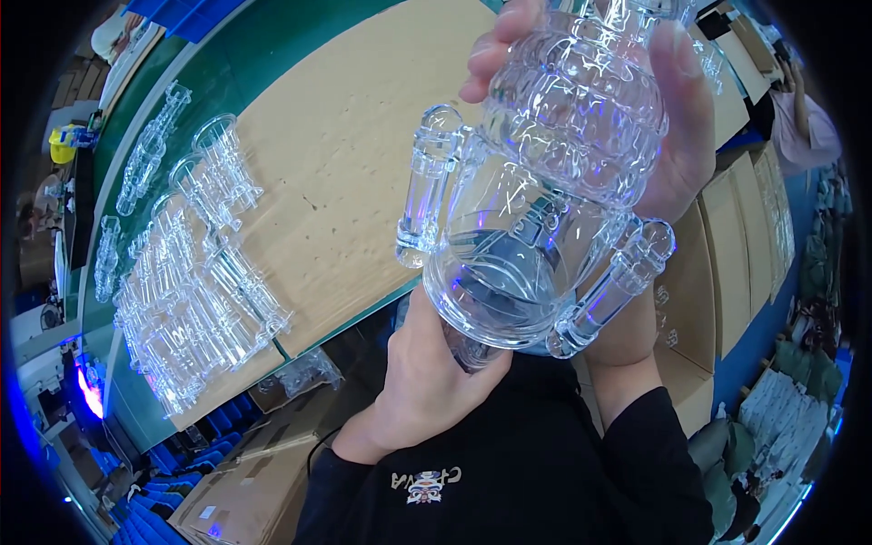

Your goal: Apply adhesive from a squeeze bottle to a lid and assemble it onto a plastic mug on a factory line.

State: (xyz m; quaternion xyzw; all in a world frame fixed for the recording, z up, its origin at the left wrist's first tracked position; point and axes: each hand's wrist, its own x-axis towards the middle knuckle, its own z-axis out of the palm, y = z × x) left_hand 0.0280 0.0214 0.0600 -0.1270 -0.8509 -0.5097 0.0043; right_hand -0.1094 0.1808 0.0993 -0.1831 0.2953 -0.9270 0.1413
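A clear glass vessel (513,204) is held up close, tilted in front of my chest. It has a ribbed, bulging section and a wider smooth section with a tubular glass arm on each side. My right hand (683,127) wraps round the ribbed section, fingers on one side and thumb on the other. Below, my left hand (431,377) closes round a narrower clear part at the vessel's lower end, which is partly hidden behind the wide section.
Many similar clear glass pieces (195,300) lie in rows at the left on a cardboard sheet (336,154) over a green tabletop (245,68). Cardboard boxes (686,350) stand at the right, another (250,495) at lower left. Another person (804,132) is at the far right.
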